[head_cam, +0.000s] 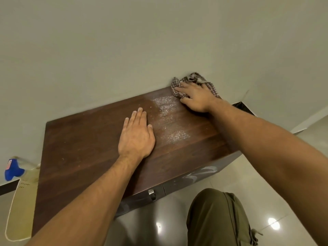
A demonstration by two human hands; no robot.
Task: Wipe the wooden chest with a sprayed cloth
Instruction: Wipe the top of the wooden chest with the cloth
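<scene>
The wooden chest (92,150) stood against the wall and filled the middle of our view, with its dark lid turned up to us. At about 1 o'clock on the lid, in the far corner by the wall, the checked cloth (196,79) lay bunched. Our right hand (197,99) gripped it with the fingers curled into the fabric and pressed it down on the wood. We judged this corner to be the start of a wiping stroke.

From the cloth toward 7 o'clock a band of small white droplets (166,110) lay on the lid, not yet wiped. Our left hand (136,139) rested flat at the centre of the lid, just beside the droplets, with the fingers straight and together and holding nothing. We think it was there to carry our weight during the long reach.

At 6 o'clock a metal latch (151,193) hung on the front of the chest. At 9 o'clock, off the chest, stood the spray bottle (13,170) with a blue head, probably put aside to free both hands.
</scene>
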